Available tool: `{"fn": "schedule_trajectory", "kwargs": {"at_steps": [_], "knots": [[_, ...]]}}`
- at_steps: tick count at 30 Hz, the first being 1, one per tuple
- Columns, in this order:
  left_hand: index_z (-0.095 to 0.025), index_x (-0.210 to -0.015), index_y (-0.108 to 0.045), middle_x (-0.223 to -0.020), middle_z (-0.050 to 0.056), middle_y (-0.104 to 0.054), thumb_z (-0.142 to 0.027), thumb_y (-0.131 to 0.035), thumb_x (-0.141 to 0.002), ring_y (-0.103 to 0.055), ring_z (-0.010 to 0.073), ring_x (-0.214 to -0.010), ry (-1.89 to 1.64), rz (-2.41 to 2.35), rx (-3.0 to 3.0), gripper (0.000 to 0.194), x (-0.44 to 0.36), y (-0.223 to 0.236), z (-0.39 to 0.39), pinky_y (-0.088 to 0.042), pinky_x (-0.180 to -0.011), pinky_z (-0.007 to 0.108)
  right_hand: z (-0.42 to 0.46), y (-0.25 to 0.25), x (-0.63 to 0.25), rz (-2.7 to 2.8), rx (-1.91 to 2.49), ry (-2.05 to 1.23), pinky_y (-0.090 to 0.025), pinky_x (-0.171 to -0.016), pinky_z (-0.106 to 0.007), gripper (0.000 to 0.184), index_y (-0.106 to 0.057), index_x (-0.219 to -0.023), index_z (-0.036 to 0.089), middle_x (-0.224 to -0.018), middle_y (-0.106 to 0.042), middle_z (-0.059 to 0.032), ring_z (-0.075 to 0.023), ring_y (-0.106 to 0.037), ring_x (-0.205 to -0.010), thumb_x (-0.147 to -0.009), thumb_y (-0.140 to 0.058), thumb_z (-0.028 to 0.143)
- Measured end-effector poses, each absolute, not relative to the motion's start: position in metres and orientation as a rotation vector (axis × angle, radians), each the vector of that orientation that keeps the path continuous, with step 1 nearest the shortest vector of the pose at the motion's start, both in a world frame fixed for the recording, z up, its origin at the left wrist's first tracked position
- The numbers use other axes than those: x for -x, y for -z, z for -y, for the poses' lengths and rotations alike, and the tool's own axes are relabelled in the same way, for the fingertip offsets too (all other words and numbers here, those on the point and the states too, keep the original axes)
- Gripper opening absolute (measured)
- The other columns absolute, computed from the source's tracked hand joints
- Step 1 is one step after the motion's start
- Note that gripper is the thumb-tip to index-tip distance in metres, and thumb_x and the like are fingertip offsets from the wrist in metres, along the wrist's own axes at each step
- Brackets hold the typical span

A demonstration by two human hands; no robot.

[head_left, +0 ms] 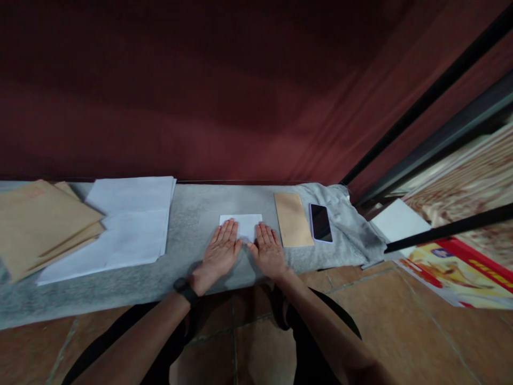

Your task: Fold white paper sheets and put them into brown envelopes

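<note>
Grips nothing: lays the left hand (222,247) and the right hand (269,250) open, palms down, with fingers straight and close together. Rests both on the white paper (246,224), one toward its left side and one toward its right, with thumbs turned inward but not meeting. Holds the paper flat on the grey cloth (196,214), straight ahead, between the sheets (134,214) at left and the brown envelope (294,220) at right.

Seems well past shaping the paper, judging by so compact an oblong beside the much larger sheets; probably comes from one of them, folded down. Looks to be at the stage of smoothing or creasing. Cannot tell the number of folds under the fingers, nor whether to count the pressing as finished.

Leaves the rest untouched for now: the sheets in a loose, slightly fanned stack, partly under a pile of envelopes (44,219) at far left, and the single brown envelope lying apart from the paper, just past the right hand. Gives no view of anything inside that envelope. Has the phone (321,223) just beside it, dark-screened, and a watch (185,290) on the left wrist.
</note>
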State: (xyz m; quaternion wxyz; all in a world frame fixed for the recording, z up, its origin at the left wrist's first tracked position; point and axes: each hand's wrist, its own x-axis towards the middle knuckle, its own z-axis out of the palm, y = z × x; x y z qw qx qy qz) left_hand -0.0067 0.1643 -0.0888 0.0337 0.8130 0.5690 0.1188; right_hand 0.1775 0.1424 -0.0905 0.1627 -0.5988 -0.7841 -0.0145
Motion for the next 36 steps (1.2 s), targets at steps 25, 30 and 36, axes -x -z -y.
{"fn": "schedule_trajectory", "kwargs": {"at_steps": [25, 30, 36], "knots": [[0.000, -0.155, -0.033, -0.161, 0.025, -0.036, -0.047, -0.027, -0.100, -0.028, 0.0349, -0.153, -0.468, -1.992, -2.406, 0.072, 0.008, 0.088, -0.170, -0.025, -0.123, 0.058, -0.147, 0.089, -0.179, 2.119, 1.817, 0.000, -0.031, -0.120, -0.049, 0.066, -0.039, -0.156, 0.009, -0.159, -0.040, -0.0175, -0.0309, -0.039, -0.148, -0.106, -0.038, 0.052], [-0.005, -0.154, -0.038, -0.162, 0.019, -0.038, -0.038, -0.031, -0.100, -0.030, 0.0279, -0.153, -0.464, -1.636, -2.621, 0.063, -0.003, 0.086, -0.158, -0.026, -0.126, 0.049, -0.156, 0.073, -0.174, 2.219, 1.710, -0.124, -0.028, -0.124, -0.044, 0.059, -0.040, -0.156, 0.012, -0.162, -0.038, -0.0101, -0.0235, -0.034, -0.151, -0.109, -0.028, 0.047], [-0.013, -0.145, -0.053, -0.153, 0.018, -0.052, -0.032, -0.039, -0.098, -0.040, 0.0275, -0.148, -0.332, -1.391, -2.750, 0.053, -0.010, 0.088, -0.144, -0.027, -0.126, 0.052, -0.169, 0.067, -0.162, 2.361, 1.572, -0.226, -0.028, -0.124, -0.039, 0.054, -0.046, -0.152, 0.015, -0.160, -0.042, -0.0059, -0.0174, -0.035, -0.150, -0.111, -0.022, 0.040]]}}
